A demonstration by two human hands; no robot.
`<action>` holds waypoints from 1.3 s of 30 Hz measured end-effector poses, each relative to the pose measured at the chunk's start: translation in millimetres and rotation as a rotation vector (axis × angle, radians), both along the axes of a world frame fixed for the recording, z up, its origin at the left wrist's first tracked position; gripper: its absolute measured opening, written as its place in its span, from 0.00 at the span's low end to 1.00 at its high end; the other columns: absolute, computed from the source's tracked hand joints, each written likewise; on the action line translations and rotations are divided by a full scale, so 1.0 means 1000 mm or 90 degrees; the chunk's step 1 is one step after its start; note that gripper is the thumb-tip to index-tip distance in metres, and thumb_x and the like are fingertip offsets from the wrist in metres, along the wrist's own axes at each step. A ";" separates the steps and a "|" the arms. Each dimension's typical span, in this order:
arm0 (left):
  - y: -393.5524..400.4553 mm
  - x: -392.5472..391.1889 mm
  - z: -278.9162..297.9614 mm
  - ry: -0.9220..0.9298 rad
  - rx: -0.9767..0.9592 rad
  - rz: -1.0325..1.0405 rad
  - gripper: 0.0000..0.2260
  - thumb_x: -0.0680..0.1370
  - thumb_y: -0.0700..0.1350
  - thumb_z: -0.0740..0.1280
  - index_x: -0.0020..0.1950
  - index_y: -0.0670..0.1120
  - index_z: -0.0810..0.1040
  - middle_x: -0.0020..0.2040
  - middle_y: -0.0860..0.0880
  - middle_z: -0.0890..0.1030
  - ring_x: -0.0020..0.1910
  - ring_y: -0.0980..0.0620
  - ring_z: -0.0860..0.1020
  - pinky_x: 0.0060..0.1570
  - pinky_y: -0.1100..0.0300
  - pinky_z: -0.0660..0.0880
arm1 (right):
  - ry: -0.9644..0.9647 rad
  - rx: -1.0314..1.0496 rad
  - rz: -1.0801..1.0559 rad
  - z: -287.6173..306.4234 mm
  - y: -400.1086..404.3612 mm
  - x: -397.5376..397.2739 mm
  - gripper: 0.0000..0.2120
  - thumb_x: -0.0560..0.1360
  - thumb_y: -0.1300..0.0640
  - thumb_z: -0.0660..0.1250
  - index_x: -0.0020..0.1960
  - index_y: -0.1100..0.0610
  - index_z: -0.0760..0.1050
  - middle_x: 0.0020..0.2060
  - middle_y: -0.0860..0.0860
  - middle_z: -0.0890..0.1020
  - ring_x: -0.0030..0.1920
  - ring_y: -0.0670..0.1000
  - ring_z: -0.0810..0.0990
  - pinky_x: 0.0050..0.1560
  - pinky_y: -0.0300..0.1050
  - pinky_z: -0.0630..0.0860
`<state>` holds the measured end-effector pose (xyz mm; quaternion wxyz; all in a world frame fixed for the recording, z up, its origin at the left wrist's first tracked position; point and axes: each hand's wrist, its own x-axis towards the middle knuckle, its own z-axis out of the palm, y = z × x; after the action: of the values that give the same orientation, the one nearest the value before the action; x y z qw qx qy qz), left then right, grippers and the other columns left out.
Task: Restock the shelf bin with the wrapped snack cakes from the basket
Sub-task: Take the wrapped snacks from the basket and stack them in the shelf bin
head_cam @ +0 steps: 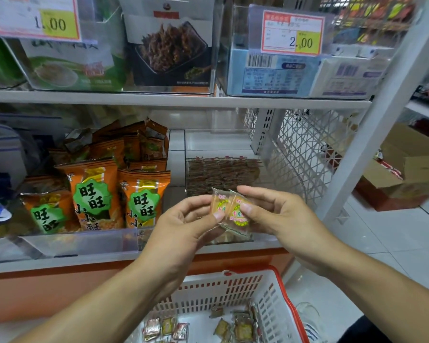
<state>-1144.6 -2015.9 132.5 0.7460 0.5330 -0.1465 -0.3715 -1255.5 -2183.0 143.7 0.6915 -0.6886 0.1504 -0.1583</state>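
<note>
Just in front of the clear bin (223, 142) on the shelf, two wrapped snack cakes (229, 212) were held up by both hands. They overlapped each other a little. The left hand (183, 226) pinched the left cake with thumb and fingers. The right hand (273, 211) pinched the right cake the same way. Behind the cakes, the bin held a row of small brown packs (221, 175). Left of the bin stood orange snack bags (119, 191). Below the bin sat a white basket (270, 305) with a red rim, and more little cakes (235, 329) lay inside it.
</note>
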 end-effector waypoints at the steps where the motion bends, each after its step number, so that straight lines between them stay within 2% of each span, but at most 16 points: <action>1: -0.001 0.000 0.000 0.006 0.003 -0.001 0.16 0.73 0.40 0.75 0.60 0.43 0.82 0.54 0.43 0.87 0.52 0.48 0.87 0.44 0.62 0.82 | 0.004 0.019 -0.006 0.000 0.000 0.000 0.25 0.71 0.57 0.71 0.68 0.58 0.76 0.55 0.52 0.86 0.53 0.51 0.86 0.47 0.42 0.83; 5: -0.002 -0.001 -0.002 0.012 0.026 -0.020 0.09 0.80 0.40 0.68 0.57 0.45 0.86 0.55 0.43 0.87 0.53 0.48 0.86 0.42 0.62 0.82 | 0.051 0.007 0.018 0.000 0.002 0.000 0.28 0.72 0.55 0.72 0.71 0.56 0.74 0.57 0.53 0.86 0.53 0.53 0.86 0.48 0.46 0.82; 8: -0.004 -0.001 -0.002 -0.030 0.031 -0.050 0.09 0.77 0.44 0.70 0.55 0.49 0.88 0.53 0.46 0.88 0.54 0.49 0.86 0.46 0.61 0.82 | 0.103 -0.038 0.059 0.002 -0.001 0.001 0.24 0.75 0.54 0.71 0.70 0.51 0.75 0.55 0.53 0.86 0.46 0.53 0.86 0.43 0.44 0.81; 11: -0.009 -0.003 -0.002 -0.099 0.060 -0.021 0.10 0.78 0.40 0.72 0.57 0.49 0.85 0.53 0.49 0.88 0.53 0.51 0.86 0.48 0.61 0.82 | 0.127 -0.025 0.119 0.005 -0.006 0.003 0.19 0.74 0.54 0.72 0.64 0.52 0.79 0.51 0.54 0.87 0.44 0.51 0.84 0.39 0.41 0.80; 14: -0.018 -0.002 -0.003 -0.185 0.117 0.013 0.12 0.79 0.42 0.73 0.62 0.51 0.82 0.55 0.54 0.87 0.55 0.55 0.85 0.58 0.53 0.82 | 0.139 -0.021 0.138 0.012 -0.018 0.007 0.14 0.72 0.61 0.75 0.58 0.56 0.82 0.48 0.57 0.86 0.43 0.53 0.84 0.42 0.42 0.82; 15: -0.020 -0.001 -0.004 -0.231 0.136 0.021 0.13 0.79 0.45 0.73 0.64 0.53 0.81 0.57 0.56 0.86 0.56 0.58 0.84 0.60 0.53 0.81 | 0.151 -0.085 0.105 0.015 -0.025 0.012 0.14 0.72 0.62 0.76 0.57 0.56 0.82 0.49 0.56 0.86 0.44 0.51 0.85 0.45 0.42 0.83; 16: -0.022 0.001 -0.006 -0.301 0.165 0.021 0.15 0.79 0.49 0.72 0.66 0.54 0.80 0.60 0.58 0.84 0.58 0.61 0.82 0.63 0.56 0.79 | 0.175 -0.206 0.044 0.017 -0.035 0.018 0.14 0.72 0.59 0.77 0.57 0.55 0.81 0.50 0.52 0.86 0.46 0.47 0.85 0.49 0.41 0.82; 18: -0.024 0.004 -0.010 -0.506 0.258 -0.021 0.21 0.80 0.57 0.69 0.72 0.58 0.74 0.68 0.62 0.77 0.65 0.65 0.75 0.66 0.64 0.70 | 0.240 -0.529 -0.097 0.024 -0.057 0.035 0.14 0.72 0.51 0.78 0.55 0.51 0.79 0.48 0.45 0.84 0.49 0.43 0.83 0.48 0.34 0.77; 19: -0.025 0.005 -0.013 -0.644 0.314 -0.058 0.24 0.81 0.60 0.66 0.76 0.59 0.70 0.72 0.62 0.73 0.69 0.64 0.70 0.68 0.65 0.65 | 0.283 -0.658 -0.132 0.027 -0.068 0.045 0.14 0.74 0.50 0.75 0.56 0.52 0.78 0.49 0.47 0.83 0.51 0.46 0.82 0.46 0.35 0.75; 21: -0.030 0.010 -0.022 -0.900 0.403 -0.140 0.29 0.81 0.64 0.61 0.81 0.58 0.60 0.79 0.59 0.64 0.78 0.59 0.61 0.76 0.63 0.54 | 0.435 -0.807 -0.143 0.026 -0.089 0.067 0.15 0.78 0.50 0.69 0.60 0.57 0.75 0.52 0.53 0.79 0.54 0.55 0.80 0.47 0.43 0.74; 23: -0.034 0.015 -0.030 -1.006 0.468 -0.205 0.32 0.82 0.65 0.57 0.83 0.57 0.53 0.83 0.56 0.57 0.82 0.55 0.52 0.80 0.56 0.44 | 0.551 -0.886 -0.104 0.019 -0.102 0.088 0.14 0.80 0.58 0.65 0.63 0.64 0.74 0.53 0.58 0.78 0.52 0.60 0.81 0.44 0.47 0.75; 26: -0.034 0.018 -0.041 -1.040 0.512 -0.237 0.35 0.82 0.66 0.54 0.84 0.56 0.45 0.85 0.53 0.49 0.83 0.52 0.45 0.81 0.53 0.39 | 0.563 -0.967 -0.034 0.004 -0.111 0.112 0.12 0.78 0.69 0.62 0.61 0.67 0.75 0.54 0.62 0.80 0.53 0.63 0.82 0.47 0.50 0.78; 29: -0.033 0.015 -0.048 -1.059 0.524 -0.253 0.37 0.82 0.68 0.53 0.84 0.54 0.41 0.85 0.52 0.45 0.83 0.51 0.42 0.77 0.54 0.33 | 0.565 -1.047 0.030 -0.014 -0.123 0.121 0.11 0.80 0.62 0.65 0.61 0.62 0.76 0.58 0.60 0.81 0.60 0.61 0.79 0.56 0.50 0.76; 31: -0.033 0.015 -0.049 -1.060 0.518 -0.261 0.38 0.81 0.68 0.54 0.84 0.54 0.40 0.85 0.52 0.45 0.83 0.52 0.41 0.76 0.55 0.31 | 0.575 -1.133 0.022 -0.025 -0.130 0.124 0.14 0.81 0.57 0.64 0.65 0.59 0.75 0.63 0.58 0.79 0.68 0.60 0.72 0.66 0.50 0.69; 33: -0.033 0.015 -0.050 -1.055 0.511 -0.269 0.39 0.82 0.67 0.55 0.84 0.53 0.40 0.85 0.51 0.45 0.83 0.52 0.40 0.77 0.54 0.32 | 0.610 -1.222 0.011 -0.034 -0.134 0.127 0.15 0.81 0.57 0.61 0.66 0.59 0.75 0.64 0.56 0.78 0.69 0.59 0.69 0.70 0.52 0.64; 39: -0.033 0.015 -0.053 -1.050 0.490 -0.269 0.40 0.81 0.66 0.58 0.84 0.52 0.41 0.85 0.51 0.46 0.83 0.51 0.42 0.76 0.56 0.32 | 0.596 -1.197 -0.015 -0.039 -0.139 0.134 0.15 0.79 0.57 0.64 0.64 0.56 0.76 0.62 0.56 0.80 0.67 0.59 0.73 0.67 0.51 0.67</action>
<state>-1129.4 -2048.7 79.8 0.0953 0.8011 -0.5903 -0.0264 -1121.6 -2322.0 105.1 -0.2505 -0.9392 0.2262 0.0640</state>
